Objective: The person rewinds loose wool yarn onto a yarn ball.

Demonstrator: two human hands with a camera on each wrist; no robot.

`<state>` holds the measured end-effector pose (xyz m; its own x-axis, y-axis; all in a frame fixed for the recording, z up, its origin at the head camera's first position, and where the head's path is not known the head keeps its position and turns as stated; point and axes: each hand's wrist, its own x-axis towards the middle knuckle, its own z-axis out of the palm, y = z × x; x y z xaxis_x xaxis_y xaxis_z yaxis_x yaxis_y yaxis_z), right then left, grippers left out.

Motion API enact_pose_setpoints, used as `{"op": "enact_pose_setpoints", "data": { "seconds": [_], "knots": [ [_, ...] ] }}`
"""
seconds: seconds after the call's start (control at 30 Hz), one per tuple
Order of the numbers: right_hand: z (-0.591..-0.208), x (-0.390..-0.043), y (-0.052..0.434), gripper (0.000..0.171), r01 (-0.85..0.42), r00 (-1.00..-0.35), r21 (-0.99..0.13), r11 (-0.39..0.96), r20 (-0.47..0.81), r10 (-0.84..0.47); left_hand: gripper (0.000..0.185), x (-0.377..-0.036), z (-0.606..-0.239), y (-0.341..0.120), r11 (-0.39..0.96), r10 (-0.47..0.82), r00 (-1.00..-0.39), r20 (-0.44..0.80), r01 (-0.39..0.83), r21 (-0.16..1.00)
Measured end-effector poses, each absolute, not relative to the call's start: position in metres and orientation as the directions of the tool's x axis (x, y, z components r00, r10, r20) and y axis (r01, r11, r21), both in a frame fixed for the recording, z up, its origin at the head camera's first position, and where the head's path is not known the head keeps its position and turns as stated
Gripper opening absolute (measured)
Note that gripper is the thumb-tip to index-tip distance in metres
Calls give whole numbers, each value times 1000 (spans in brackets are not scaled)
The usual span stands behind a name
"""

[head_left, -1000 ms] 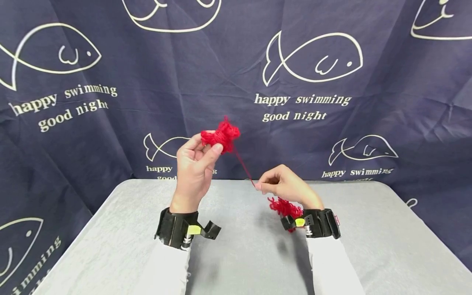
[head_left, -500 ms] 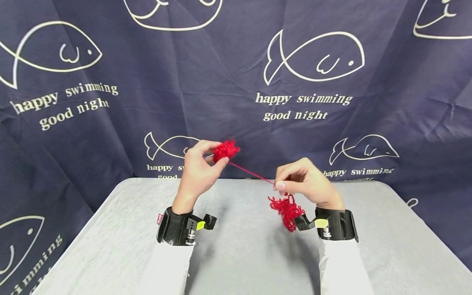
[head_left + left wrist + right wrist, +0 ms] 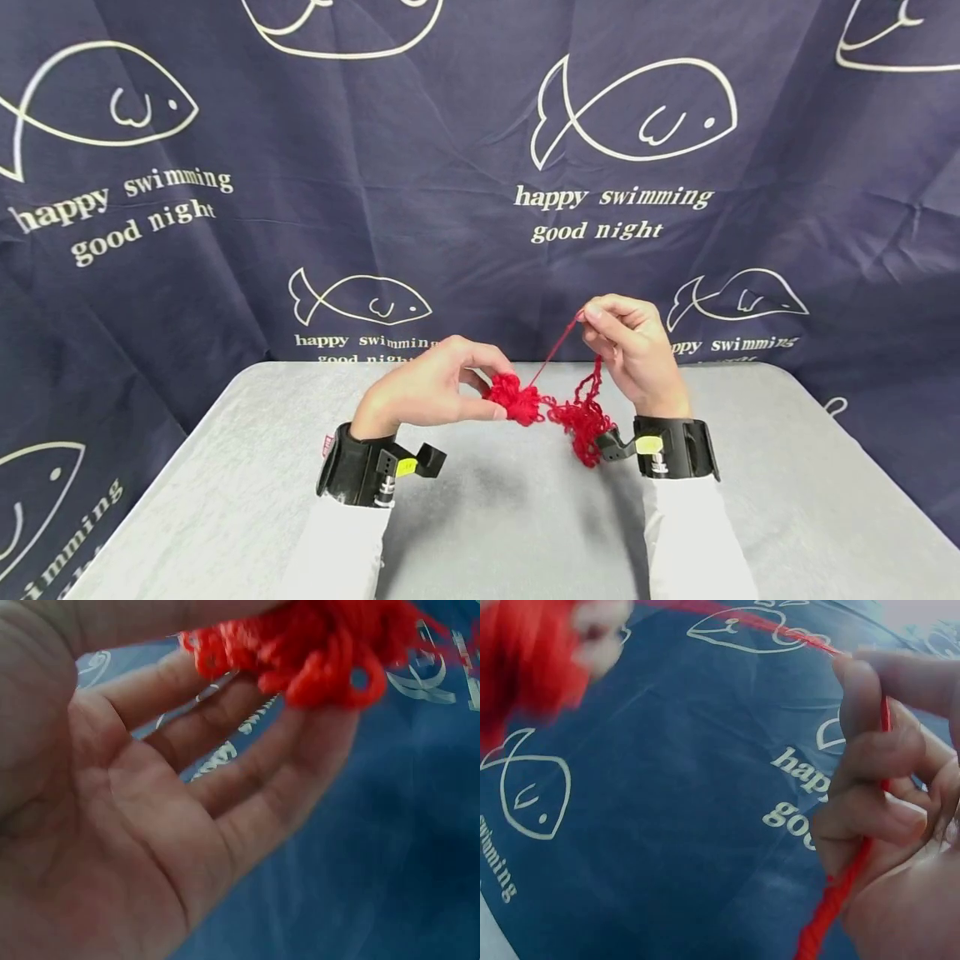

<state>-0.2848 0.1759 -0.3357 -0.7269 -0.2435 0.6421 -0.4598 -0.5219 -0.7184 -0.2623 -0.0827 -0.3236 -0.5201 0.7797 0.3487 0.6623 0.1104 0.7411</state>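
Observation:
My left hand (image 3: 438, 385) pinches a bundle of red yarn (image 3: 516, 400) between thumb and fingers, close over the table. In the left wrist view the bundle (image 3: 315, 656) shows many loops at the fingertips. A taut strand (image 3: 557, 348) runs from it up to my right hand (image 3: 628, 350), which is raised higher and pinches the strand between thumb and forefinger. In the right wrist view the yarn (image 3: 832, 907) passes under the curled fingers and hangs below the palm. It leads down to a loose tangle of red yarn (image 3: 583, 429) on the table.
A grey cloth-covered table (image 3: 495, 533) lies under both hands. Behind it hangs a dark blue curtain (image 3: 480, 167) with white fish drawings and lettering. Each wrist wears a black strap (image 3: 352, 467) with a small camera mount.
My left hand has lowered and turned palm down, bringing the bundle toward the tangle. My right hand went right, then up, so the strand now slopes upward to it.

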Motion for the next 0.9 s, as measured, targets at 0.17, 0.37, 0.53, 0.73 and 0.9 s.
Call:
{"op": "enact_pose_setpoints", "data": {
  "seconds": [0.17,0.37,0.53,0.73,0.9],
  "knots": [
    [-341,-292,166,12,-476,-802,-803,-357,564,-198,26,-256,-318,-78,-143,774,-423,471,609,780],
    [-349,-296,151,7,-497,-824,-861,-111,508,-252,30,-253,-313,-75,-382,574,-475,668,566,731],
    [-351,-295,141,8,-533,-796,-845,41,484,-363,30,-255,-312,-74,-450,278,-616,737,594,667],
    [-346,-288,133,6,-592,-747,-795,133,479,-461,27,-265,-312,-73,-508,-54,-737,674,601,616],
    [-330,-270,129,7,-620,-724,-767,165,477,-499,27,-273,-318,-76,-256,-175,-739,651,672,694]
  ]
}}
